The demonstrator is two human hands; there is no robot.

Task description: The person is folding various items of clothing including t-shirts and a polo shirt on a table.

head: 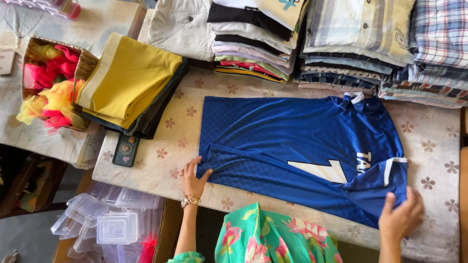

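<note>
Left hand (193, 178) flat, fingers spread, bangled wrist straight, right hand (400, 217) palm down, fingers curled forward
</note>
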